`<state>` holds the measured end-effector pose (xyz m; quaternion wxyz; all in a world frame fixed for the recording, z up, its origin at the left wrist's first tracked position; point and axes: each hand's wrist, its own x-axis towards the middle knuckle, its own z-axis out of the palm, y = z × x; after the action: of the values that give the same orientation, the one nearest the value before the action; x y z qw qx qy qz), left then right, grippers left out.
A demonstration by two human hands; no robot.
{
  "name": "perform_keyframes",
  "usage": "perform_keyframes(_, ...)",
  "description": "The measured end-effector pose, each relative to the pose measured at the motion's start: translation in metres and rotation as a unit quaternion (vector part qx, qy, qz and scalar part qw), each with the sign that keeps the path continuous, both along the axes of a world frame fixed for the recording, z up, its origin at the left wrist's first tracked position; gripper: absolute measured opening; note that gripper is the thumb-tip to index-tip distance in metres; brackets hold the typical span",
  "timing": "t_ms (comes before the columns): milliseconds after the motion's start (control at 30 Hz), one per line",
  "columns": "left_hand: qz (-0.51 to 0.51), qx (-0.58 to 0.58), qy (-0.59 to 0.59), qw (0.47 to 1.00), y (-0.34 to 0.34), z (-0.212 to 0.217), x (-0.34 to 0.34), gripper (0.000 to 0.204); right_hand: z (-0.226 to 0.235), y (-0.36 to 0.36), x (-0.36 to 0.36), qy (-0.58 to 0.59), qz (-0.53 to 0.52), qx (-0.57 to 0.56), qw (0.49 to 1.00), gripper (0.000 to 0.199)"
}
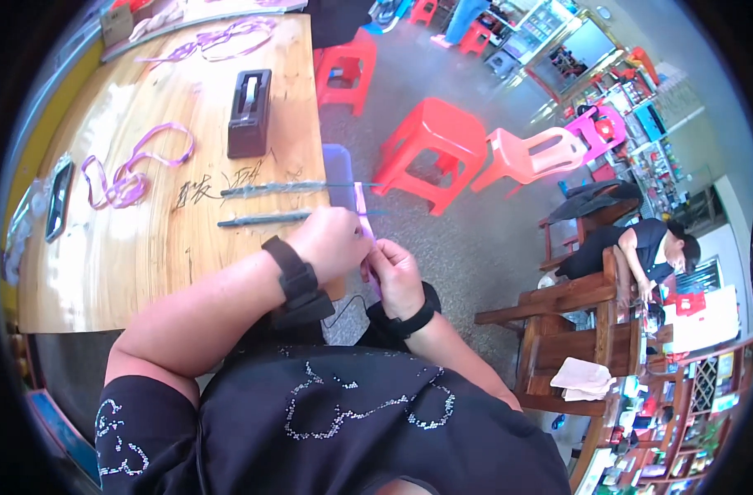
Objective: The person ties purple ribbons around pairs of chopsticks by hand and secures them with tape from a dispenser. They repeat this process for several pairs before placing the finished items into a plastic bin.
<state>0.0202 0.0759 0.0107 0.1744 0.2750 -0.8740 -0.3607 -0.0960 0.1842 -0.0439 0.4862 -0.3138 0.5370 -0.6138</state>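
My left hand (334, 241) and my right hand (393, 276) meet just off the right edge of a wooden table (145, 256), both pinching a narrow purple ribbon (362, 206) that runs up between them. Black bands sit on both wrists. Two thin glittery sticks (265, 219) lie on the table right beside my left hand.
A black tape dispenser (249, 111) stands mid-table. Loose purple ribbon loops (129, 173) and a phone (59, 200) lie at the left, more ribbons (220, 37) at the far end. Red plastic stools (430, 153) stand on the floor. A seated person (640, 247) is at wooden furniture (591, 330) on the right.
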Motion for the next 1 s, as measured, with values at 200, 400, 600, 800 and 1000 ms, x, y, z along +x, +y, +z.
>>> perform_keyframes(200,0.084,0.019,0.094,0.992,0.015,-0.014,-0.010,0.015,0.001,0.003,0.005,0.017,-0.034,-0.037,0.999,0.021)
perform_keyframes(400,0.049,0.063,0.088,0.993,0.013,-0.004,-0.008,0.010,0.017,0.012,0.005,0.013,-0.006,-0.007,1.000,0.020)
perform_keyframes(600,0.082,0.106,0.084,0.987,0.017,-0.004,-0.004,0.010,0.006,0.018,-0.001,0.193,-0.085,-0.064,0.975,0.017)
perform_keyframes(800,0.099,0.124,0.106,0.982,0.021,-0.010,-0.001,0.010,0.023,0.029,0.008,-0.006,-0.036,-0.075,0.997,0.018)
perform_keyframes(1000,0.126,0.099,0.150,0.976,0.030,-0.014,-0.004,0.013,0.025,0.037,0.005,-0.130,0.016,-0.040,0.991,0.017)
